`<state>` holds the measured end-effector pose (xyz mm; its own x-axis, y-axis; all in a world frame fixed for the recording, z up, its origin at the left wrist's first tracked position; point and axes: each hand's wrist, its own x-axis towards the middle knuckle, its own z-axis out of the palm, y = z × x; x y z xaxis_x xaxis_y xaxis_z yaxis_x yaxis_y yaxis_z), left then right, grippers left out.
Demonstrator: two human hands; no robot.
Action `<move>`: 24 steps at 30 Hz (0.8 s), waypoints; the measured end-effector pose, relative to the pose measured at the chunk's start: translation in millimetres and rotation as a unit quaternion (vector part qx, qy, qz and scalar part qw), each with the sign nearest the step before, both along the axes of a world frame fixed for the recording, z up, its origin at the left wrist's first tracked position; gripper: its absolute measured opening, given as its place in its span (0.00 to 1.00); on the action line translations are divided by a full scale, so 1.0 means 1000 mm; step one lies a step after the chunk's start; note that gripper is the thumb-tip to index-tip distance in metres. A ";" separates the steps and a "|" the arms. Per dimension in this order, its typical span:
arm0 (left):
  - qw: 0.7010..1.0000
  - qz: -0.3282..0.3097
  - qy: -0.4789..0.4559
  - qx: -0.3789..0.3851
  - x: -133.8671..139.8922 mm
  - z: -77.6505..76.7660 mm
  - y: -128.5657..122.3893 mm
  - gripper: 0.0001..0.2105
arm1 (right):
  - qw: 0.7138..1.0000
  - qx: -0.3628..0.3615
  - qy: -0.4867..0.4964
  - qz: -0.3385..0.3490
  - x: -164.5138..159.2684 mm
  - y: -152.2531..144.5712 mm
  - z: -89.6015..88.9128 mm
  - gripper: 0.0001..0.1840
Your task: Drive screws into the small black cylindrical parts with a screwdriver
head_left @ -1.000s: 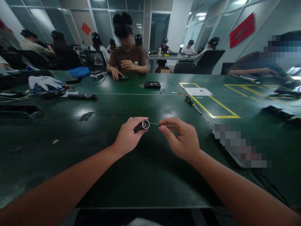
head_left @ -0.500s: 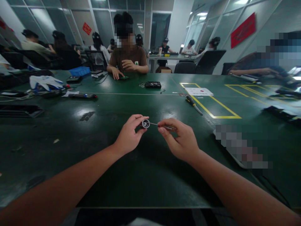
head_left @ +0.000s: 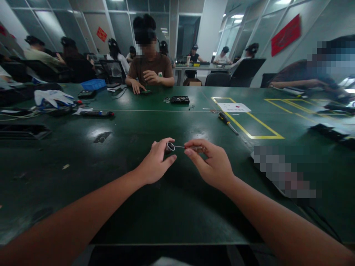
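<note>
Above the green table (head_left: 133, 214), my left hand (head_left: 156, 162) has its fingers behind a small round cylindrical part (head_left: 170, 147) with a pale rim and a dark hollow face. The thumb of that hand stands off below the part. My right hand (head_left: 210, 160) pinches a small screwdriver (head_left: 197, 148) by its handle, between thumb and fingers. Its thin shaft points left at the open face of the part. Whether the tip touches inside it I cannot tell.
Ahead to the right lies a yellow-and-black screwdriver (head_left: 227, 123) beside a yellow tape outline (head_left: 267, 138). White gloves (head_left: 52, 98), a blue tray (head_left: 93, 84) and a black box-like device (head_left: 180, 99) lie farther off. A co-worker (head_left: 151, 66) sits opposite.
My left thumb has come away from the round part and spread downward. The part has tilted and shifted slightly left; the right hand moved slightly left with the screwdriver.
</note>
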<state>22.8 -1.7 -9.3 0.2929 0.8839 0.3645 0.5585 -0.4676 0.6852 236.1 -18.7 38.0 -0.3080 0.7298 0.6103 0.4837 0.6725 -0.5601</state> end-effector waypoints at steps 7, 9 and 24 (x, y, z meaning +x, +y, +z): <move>0.999 0.031 0.016 0.011 0.002 0.000 0.004 0.15 | 0.997 -0.047 0.068 -0.003 -0.003 -0.001 -0.004 0.11; 0.999 0.024 0.033 0.022 0.001 0.001 0.006 0.14 | 0.996 -0.054 0.077 -0.003 -0.002 0.000 -0.005 0.10; 0.998 0.032 0.018 0.047 -0.003 0.001 0.010 0.17 | 0.999 0.025 0.023 -0.028 0.000 -0.001 0.000 0.07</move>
